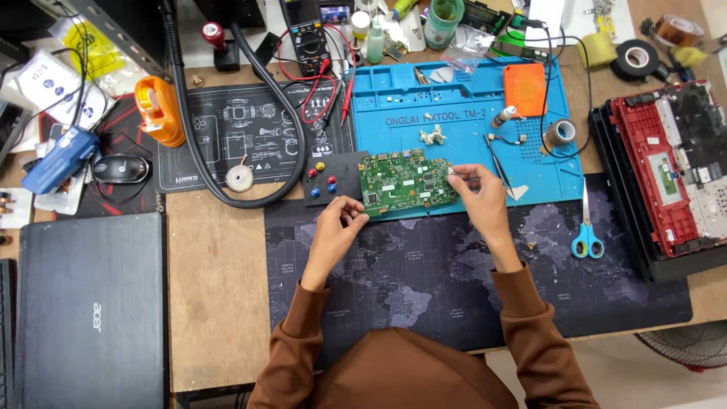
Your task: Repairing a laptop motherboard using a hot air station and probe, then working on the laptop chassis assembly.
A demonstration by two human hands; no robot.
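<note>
A wooden counter (219, 295) is covered by a dark map-printed mat (424, 280) and, beyond it, a blue repair mat (469, 113). A closed black laptop (91, 303) is seen at the left, and an opened red laptop shell (666, 167) at the right. Blue-handled scissors (585, 235) are laid on the dark mat, near the red shell.

A green circuit board (405, 183) is held flat across the near edge of the blue mat, partly over the dark one. Its left corner is pinched by the left hand (337, 227), fingers closed on the edge. Its right edge is met by the right hand (481, 197), whose fingertips are closed on something small and pale; what that is cannot be told.

The board is judged light, thin and stiff, yet fragile: it is crowded with small components and would be harmed by bending or pressure on its face. It is best taken by its bare edges and corners, supported from both sides, as is done here.
</note>
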